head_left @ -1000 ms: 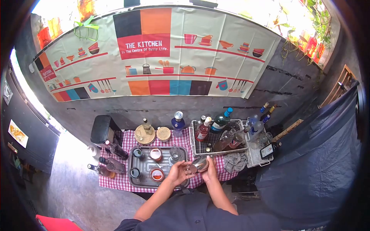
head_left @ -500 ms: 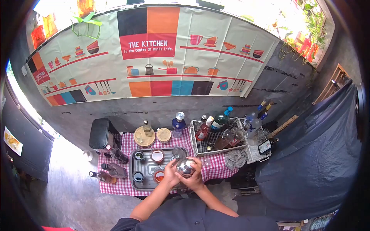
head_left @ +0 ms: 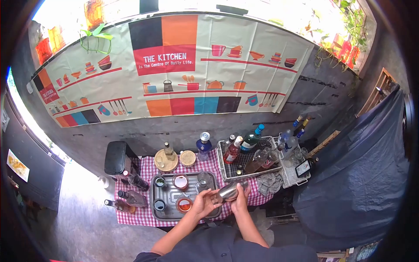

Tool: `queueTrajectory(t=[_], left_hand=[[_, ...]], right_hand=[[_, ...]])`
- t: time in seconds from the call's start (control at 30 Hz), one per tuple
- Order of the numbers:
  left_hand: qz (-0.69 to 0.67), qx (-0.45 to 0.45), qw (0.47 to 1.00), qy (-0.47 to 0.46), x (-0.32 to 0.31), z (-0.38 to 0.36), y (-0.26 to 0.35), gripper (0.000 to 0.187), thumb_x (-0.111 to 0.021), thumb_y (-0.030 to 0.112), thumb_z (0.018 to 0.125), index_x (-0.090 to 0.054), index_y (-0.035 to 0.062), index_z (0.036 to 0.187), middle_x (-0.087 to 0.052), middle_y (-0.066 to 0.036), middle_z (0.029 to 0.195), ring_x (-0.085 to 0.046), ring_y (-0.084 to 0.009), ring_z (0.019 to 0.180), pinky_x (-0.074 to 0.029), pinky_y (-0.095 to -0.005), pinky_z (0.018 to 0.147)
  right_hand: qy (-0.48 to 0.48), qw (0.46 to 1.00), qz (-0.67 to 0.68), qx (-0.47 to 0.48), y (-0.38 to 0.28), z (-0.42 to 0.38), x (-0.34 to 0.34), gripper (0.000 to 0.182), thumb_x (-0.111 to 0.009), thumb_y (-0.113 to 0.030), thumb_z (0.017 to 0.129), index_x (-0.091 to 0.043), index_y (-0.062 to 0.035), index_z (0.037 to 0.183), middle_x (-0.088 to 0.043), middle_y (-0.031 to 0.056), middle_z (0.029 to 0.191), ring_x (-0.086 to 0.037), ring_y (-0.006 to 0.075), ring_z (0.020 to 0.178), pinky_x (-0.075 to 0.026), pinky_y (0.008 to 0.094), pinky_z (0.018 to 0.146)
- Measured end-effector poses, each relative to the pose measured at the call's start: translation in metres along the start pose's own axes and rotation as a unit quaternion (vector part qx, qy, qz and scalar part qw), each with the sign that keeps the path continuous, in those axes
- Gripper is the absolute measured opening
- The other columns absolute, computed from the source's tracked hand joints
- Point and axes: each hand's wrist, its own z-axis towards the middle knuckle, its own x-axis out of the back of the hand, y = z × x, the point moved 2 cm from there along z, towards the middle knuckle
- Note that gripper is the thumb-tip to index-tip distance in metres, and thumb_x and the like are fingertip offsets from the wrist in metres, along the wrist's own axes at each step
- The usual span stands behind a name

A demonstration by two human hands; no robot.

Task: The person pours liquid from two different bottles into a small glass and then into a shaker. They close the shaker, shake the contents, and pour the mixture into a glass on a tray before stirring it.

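Note:
A metal cocktail shaker [head_left: 228,192] lies tilted nearly sideways between my hands, above the front right corner of the tray. My right hand [head_left: 241,201] grips its right end. At the other end, my left hand [head_left: 204,204] is closed against the shaker with its fingers along the metal. Just left of my left hand stands a glass of orange-red drink [head_left: 184,204] on the grey tray [head_left: 172,215]. Behind it are a glass with a pale pinkish top [head_left: 180,182] and a clear glass [head_left: 203,178]. Two dark-looking glasses [head_left: 159,205] stand along the tray's left side.
Several bottles [head_left: 133,198] stand left of the tray, near a black bin [head_left: 118,159]. Behind it are wooden boards [head_left: 166,162] and a blue bottle [head_left: 203,144]. A wire basket [head_left: 227,175] of bottles and a grey cloth [head_left: 269,182] lie to the right.
The shaker has swung from pointing up toward the camera to lying sideways, slightly to the right. My hands have moved apart toward its two ends. The view has shifted slightly.

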Motion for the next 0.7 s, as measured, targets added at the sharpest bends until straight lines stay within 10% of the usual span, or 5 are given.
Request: queueTrajectory(t=[0.23,0.4,0.7], left_hand=[[-0.105,0.013,0.994,0.003,0.003,0.044,-0.023,0.048,-0.049,0.039,0.095,-0.057,-0.002,0.12,-0.064,-0.018,0.118,-0.064,-0.0294,0.104,-0.046,-0.0505,0.101],[-0.045,-0.071,0.996,0.007,-0.055,0.045,-0.028,0.054,-0.042,0.038,0.097,-0.051,-0.0031,0.131,-0.059,-0.02,0.13,-0.058,-0.0338,0.119,-0.04,-0.0485,0.11],[0.029,-0.055,0.998,0.017,-0.062,0.059,-0.035,0.051,-0.054,0.042,0.094,-0.057,-0.0014,0.121,-0.06,-0.018,0.125,-0.057,-0.0286,0.115,-0.044,-0.0439,0.102]], right_hand=[[-0.187,0.917,-0.245,0.252,-0.072,-0.024,-0.036,0.092,-0.085,-0.012,0.072,-0.025,-0.0066,0.141,-0.039,0.0148,0.13,-0.047,0.0243,0.119,-0.043,0.0376,0.1],[-0.324,0.737,-0.384,0.452,-0.069,-0.019,-0.035,0.089,-0.09,-0.023,0.069,-0.031,-0.0096,0.135,-0.043,0.0233,0.13,-0.051,0.0375,0.118,-0.046,0.0449,0.097],[-0.085,0.996,-0.014,0.038,-0.061,0.055,0.026,0.074,-0.071,-0.019,0.088,-0.026,-0.0142,0.146,-0.046,0.0098,0.13,-0.05,0.0221,0.116,-0.045,0.0383,0.098]])
